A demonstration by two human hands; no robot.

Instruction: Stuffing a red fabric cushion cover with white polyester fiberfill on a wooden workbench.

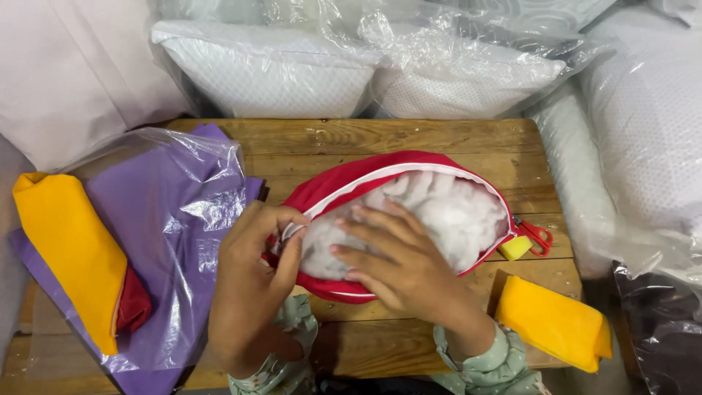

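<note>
Around me, bagged white pillows (270, 69) in clear plastic crowd the far edge and right side of the wooden desk (409, 143), stacked close, I judge, so they stay in reach. On the desk's left lies a purple cloth (157, 219) under a crinkled clear plastic bag (197, 197), with a folded yellow cover (69, 245) on top and a bit of red fabric showing from beneath it; they look set aside out of the way.

In the middle of the desk, right in front of me, sits the red cushion cover (351, 179), its zippered mouth gaping toward me and full of white stuffing (453, 212). It lies flat on the boards, so the desk carries it while both hands work at the opening.

A second folded yellow piece (556, 322) rests at the desk's near right corner, well apart from the cushion. Just beside the cover's right end sit red-handled scissors (537, 235) and a small yellow block (515, 247), touching or nearly touching it.

My right hand (398, 260) is spread nearly flat, fingers apart, pressing on the stuffing and clasping nothing. My left hand (252, 271) is curled at the left end of the opening, thumb and fingers pinched on the white zipper edge, which I judge keeps the mouth steady.
</note>
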